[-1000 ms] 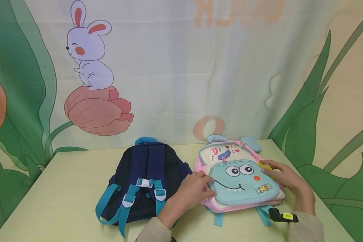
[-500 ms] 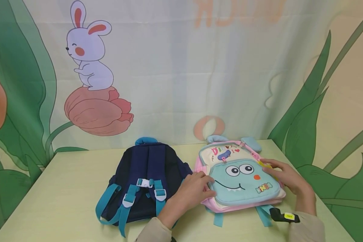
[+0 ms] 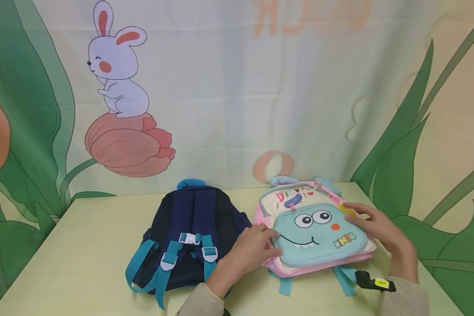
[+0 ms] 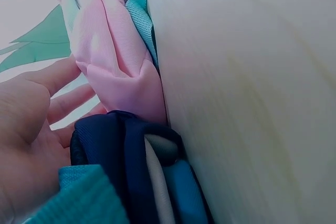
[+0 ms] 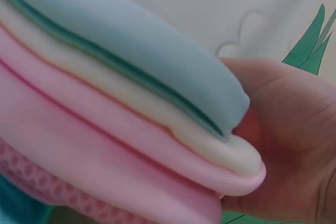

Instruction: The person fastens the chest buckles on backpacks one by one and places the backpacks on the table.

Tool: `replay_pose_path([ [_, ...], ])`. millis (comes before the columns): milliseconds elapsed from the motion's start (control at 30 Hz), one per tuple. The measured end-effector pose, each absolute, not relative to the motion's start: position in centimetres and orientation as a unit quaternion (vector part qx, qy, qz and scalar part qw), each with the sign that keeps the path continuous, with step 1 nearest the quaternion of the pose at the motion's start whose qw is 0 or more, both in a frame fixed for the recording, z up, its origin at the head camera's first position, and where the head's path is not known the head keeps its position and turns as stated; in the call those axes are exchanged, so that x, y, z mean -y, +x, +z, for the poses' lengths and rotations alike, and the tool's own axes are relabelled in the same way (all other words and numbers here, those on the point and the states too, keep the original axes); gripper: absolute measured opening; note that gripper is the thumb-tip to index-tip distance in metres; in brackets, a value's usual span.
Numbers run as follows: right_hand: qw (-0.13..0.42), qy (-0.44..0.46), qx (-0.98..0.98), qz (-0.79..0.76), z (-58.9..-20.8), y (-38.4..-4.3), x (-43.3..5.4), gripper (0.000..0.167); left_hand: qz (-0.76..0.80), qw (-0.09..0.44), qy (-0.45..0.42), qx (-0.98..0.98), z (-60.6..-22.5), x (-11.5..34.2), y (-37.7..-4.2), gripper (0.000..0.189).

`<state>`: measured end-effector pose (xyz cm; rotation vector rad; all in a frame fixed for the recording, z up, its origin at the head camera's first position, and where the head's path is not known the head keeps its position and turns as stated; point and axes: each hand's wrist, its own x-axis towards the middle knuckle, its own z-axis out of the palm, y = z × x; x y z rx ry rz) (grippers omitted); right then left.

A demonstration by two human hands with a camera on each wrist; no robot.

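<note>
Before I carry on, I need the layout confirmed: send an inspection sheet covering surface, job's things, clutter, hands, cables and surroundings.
Surface: pale yellow table, smooth-looking.
Job's things: pink-and-blue backpack, cartoon face upward; navy backpack to its left, teal straps showing.
Clutter: nothing seen.
Hands: left hand touches the pink-and-blue backpack's left side; right hand holds its right side.
Cables: nothing seen.
Surroundings: printed backdrop with rabbit and leaves.
</note>
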<state>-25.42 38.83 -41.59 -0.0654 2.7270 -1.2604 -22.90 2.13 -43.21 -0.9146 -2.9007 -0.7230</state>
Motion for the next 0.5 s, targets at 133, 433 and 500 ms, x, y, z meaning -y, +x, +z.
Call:
replay_pose_path([
  [133, 0.065, -0.027, -0.905, -0.419, -41.1, -25.2, -38.8, 0.064, -0.236, 0.006, -0.292, 0.927, -43.1, -2.1, -22.9, 0.038],
  [433, 0.048, -0.034, -0.912, -0.405, -40.0, -24.6, -38.5, 0.064, -0.259, -0.013, -0.284, 0.923, -43.0, -2.0, -23.1, 0.039],
  [500, 0.041, -0.034, -0.913, -0.405, -39.7, -24.5, -38.4, 0.064, -0.267, -0.018, -0.282, 0.921, -43.1, -2.0, -23.2, 0.04],
])
